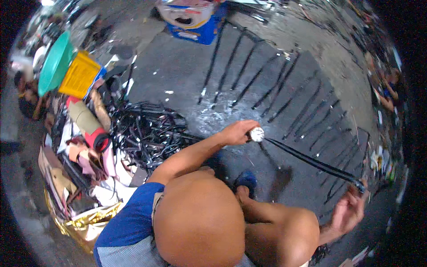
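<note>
My left hand is closed around a round, silvery-white thing whose kind I cannot make out. From beside it a long, thin black strap runs taut, doubled or in two strands, down to the right. My right hand, low at the right, pinches the strap's far end between its fingertips. Several similar black strips lie spaced out in a slanting row on the dark mat beyond my hands. A tangled heap of black strips sits left of my left hand.
Scraps and a red-and-tan roll crowd the left. Behind them are a yellow container and a green basin. A blue box stands at the far edge. People sit at left and right.
</note>
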Demonstrator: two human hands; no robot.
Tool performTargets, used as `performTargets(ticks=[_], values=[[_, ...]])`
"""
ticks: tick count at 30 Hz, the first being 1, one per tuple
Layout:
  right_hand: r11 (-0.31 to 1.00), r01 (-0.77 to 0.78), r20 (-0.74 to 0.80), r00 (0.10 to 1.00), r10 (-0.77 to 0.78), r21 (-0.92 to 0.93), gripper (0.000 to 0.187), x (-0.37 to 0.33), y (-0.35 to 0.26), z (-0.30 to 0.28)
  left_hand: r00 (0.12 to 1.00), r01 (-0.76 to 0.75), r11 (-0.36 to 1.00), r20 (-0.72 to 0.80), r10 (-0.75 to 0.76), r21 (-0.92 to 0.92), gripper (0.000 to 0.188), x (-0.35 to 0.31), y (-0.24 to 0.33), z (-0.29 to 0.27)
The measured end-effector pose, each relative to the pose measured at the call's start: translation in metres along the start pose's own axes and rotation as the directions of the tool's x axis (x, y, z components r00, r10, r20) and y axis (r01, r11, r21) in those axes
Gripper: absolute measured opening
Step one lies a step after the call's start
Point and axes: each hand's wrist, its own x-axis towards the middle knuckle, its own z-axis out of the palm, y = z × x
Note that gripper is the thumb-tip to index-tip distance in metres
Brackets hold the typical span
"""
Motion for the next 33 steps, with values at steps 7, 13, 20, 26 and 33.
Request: performTargets(ticks=[7,13,20,26,33], values=[[0.887,0.438,0.068,0.899,-0.433,-0.146,0.034,0.030,-0.087,-0.026,0.842,0.207,0.926,-0.539,-0.004,0.316,0.051,-0.024,0.008,-0.079],[0.720,0.328,-0.315,0.734,-0.602,-0.612,0.033,0.109,-0.148,-0.109,0.524,0.831,0.426,-0.759,-0.387,0.357,0.069,-0.151,-0.124,-0.193],[0.386,0.593,-0.277,0.271,-0.922,-0.707,0.037,0.148,-0.227,-0.231,0.391,0.908,0.133,-0.693,-0.605,0.397,0.060,-0.171,-0.164,-0.202],[0.447,0.464,-0.458,0.096,-0.884,-0.765,0.030,0.100,-0.198,-0.369,0.420,0.900,0.193,-0.659,-0.625,0.390,0.048,-0.156,-0.150,-0.194],[-0.400,-0.843,-0.516,0.537,-0.668,-0.360,0.043,0.014,-0.020,-0.578,0.465,0.885,0.292,-0.676,-0.571,0.362,0.034,-0.156,-0.125,-0.202]])
